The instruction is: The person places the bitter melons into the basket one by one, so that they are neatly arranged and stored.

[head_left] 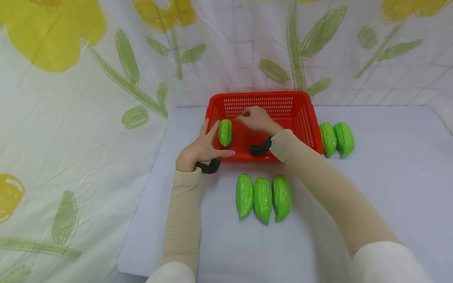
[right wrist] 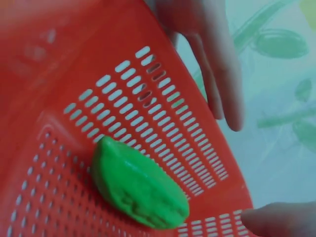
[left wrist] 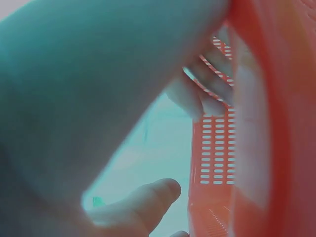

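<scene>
A red slotted basket (head_left: 269, 160) stands at the back of the white table. One bright green, ridged, pod-shaped fruit (right wrist: 138, 185) lies inside by its left wall. My left hand (head_left: 201, 147) touches the basket's left corner, its fingers spread and straight around that fruit; the thumb lies along the front rim. Over the basket's middle, my right hand (head_left: 260, 120) has loosely bent fingers, with nothing visible in them. Its fingers stand apart from the fruit. Red plastic and blurred fingers fill much of the left wrist view.
Three more green fruits (head_left: 262, 198) lie in a row in front of the basket. Two others (head_left: 336, 139) lie against its right side. A curtain with painted flowers (head_left: 244, 43) hangs behind the white table (head_left: 216, 243).
</scene>
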The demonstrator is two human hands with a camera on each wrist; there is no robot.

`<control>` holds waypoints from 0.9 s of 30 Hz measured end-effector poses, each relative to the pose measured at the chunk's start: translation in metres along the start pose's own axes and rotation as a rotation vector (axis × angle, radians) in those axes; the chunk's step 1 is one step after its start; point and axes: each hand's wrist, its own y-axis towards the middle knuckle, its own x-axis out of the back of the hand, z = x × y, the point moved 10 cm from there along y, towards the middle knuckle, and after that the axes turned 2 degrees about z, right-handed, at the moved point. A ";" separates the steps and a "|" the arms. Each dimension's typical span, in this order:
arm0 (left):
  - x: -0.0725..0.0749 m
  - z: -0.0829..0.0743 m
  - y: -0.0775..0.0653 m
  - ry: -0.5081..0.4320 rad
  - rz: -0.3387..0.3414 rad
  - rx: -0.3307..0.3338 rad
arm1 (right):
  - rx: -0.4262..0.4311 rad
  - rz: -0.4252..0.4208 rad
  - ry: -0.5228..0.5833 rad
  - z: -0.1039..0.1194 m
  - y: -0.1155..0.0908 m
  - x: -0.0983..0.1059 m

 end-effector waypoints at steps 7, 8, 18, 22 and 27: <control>-0.001 0.004 -0.001 -0.008 0.008 0.012 | 0.052 -0.059 -0.016 -0.004 -0.023 0.030; 0.000 0.004 -0.001 -0.015 0.008 0.011 | 0.053 -0.065 -0.014 -0.005 -0.027 0.035; 0.000 0.003 -0.001 -0.025 0.000 0.002 | 0.057 -0.117 0.001 -0.022 -0.062 0.070; -0.001 0.003 0.001 -0.014 0.002 -0.004 | 0.042 -0.139 0.049 -0.033 -0.077 0.080; 0.000 0.001 0.001 -0.013 0.001 -0.006 | 0.075 -0.217 0.121 -0.042 -0.095 0.094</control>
